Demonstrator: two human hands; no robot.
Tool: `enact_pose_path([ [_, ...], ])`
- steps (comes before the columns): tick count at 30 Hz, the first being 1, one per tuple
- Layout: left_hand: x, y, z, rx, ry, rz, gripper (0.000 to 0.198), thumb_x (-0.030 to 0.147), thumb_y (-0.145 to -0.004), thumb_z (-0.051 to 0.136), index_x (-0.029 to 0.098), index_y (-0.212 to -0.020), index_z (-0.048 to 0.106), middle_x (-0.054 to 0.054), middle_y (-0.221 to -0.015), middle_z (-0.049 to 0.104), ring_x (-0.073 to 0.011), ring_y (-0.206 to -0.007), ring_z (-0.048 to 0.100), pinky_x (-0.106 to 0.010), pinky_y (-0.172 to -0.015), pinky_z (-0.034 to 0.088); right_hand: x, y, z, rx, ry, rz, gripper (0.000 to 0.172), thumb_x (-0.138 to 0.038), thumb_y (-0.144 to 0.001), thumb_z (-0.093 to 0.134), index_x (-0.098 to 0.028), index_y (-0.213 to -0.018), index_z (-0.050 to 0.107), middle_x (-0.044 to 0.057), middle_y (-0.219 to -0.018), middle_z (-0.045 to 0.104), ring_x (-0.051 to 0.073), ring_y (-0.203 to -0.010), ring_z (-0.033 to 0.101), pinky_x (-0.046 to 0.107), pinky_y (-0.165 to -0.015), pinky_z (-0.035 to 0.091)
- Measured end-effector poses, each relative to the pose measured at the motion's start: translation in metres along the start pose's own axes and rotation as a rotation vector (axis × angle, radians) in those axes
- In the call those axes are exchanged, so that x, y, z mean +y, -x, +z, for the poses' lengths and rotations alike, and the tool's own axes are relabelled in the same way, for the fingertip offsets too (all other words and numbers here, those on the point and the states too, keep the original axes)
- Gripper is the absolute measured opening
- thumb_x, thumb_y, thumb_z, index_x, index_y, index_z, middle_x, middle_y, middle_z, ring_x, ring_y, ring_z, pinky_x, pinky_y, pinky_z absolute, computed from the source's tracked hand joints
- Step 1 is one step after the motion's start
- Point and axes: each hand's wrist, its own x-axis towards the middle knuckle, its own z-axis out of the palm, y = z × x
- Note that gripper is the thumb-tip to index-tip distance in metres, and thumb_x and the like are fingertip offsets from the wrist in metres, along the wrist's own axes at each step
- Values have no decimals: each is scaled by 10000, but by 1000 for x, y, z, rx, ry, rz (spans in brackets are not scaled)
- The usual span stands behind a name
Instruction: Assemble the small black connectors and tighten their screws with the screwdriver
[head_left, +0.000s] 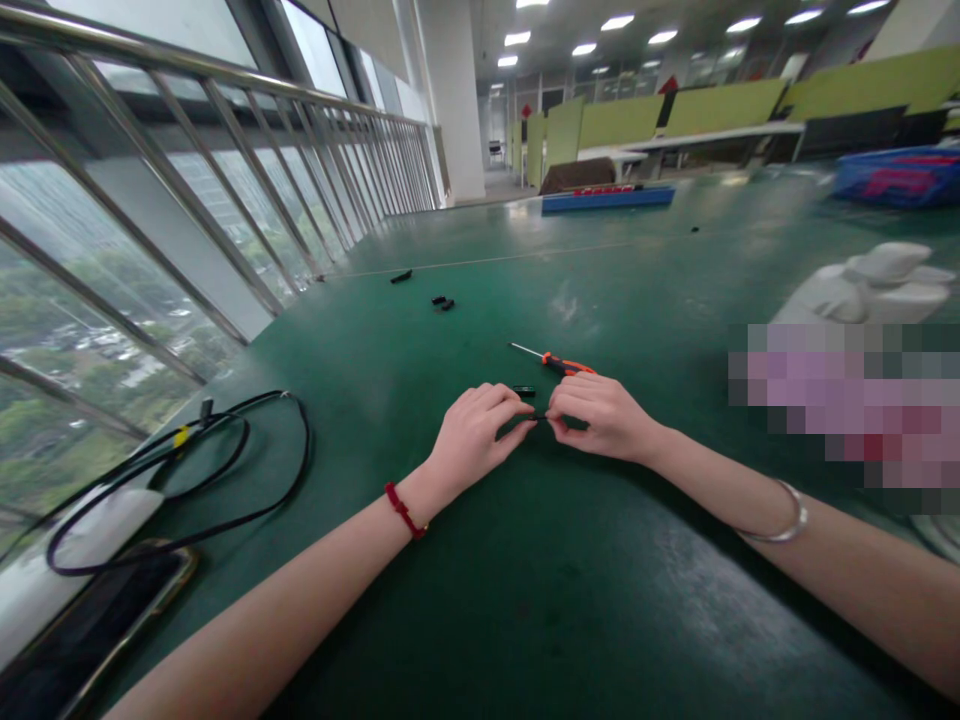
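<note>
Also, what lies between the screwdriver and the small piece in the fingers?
The head view shows a small black part on the green table between the screwdriver and the held dark piece.

A small, thin black piece [539, 417], its details too small to tell, lies roughly level between the fingertips of the left hand [478, 432] and right hand [602, 416].

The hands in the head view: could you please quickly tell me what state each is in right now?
Left hand: closed, pinching a small dark piece.
Right hand: closed, apparently pinching the same piece's other end.
</note>
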Motion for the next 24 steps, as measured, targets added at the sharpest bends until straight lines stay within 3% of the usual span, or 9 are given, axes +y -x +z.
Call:
enact_pose_path([
  [6,1,-1,4,-38,229,-160,90,231,-849,607,185,-898,666,-28,-878,676,-165,-837,590,-304,-745,458,0,2,3,-33,-68,36,90,-148,-835,543,-164,-775,608,36,-732,645,136,-686,582,264,-659,447],
  [11,-1,-2,4,-6,383,-270,32,171,-808,629,167,-791,656,-21,-791,669,-148,-762,609,-286,-717,475,1,4,6,-127,-127,177,114,-188,-838,564,-153,-929,624,8,-713,623,119,-652,573,242,-621,436],
  [14,-1,-1,4,-15,329,-252,50,177,-823,612,170,-815,660,-25,-825,679,-155,-790,614,-296,-732,480,3,5,7,-213,-127,197,107,-176,-853,541,-161,-897,638,26,-764,631,129,-705,585,242,-636,440],
  [19,0,2,2,-40,136,-185,72,194,-845,590,177,-854,660,-26,-843,700,-167,-783,619,-312,-729,480,4,5,10,-257,-28,101,142,-188,-882,514,-161,-894,653,54,-813,638,155,-766,589,269,-676,437],
  [24,-2,2,1,-80,168,-159,47,163,-831,597,168,-818,641,-21,-812,685,-162,-770,618,-299,-718,485,4,3,10,-266,58,36,149,-191,-887,513,-159,-842,651,46,-787,622,144,-716,556,266,-651,399],
])
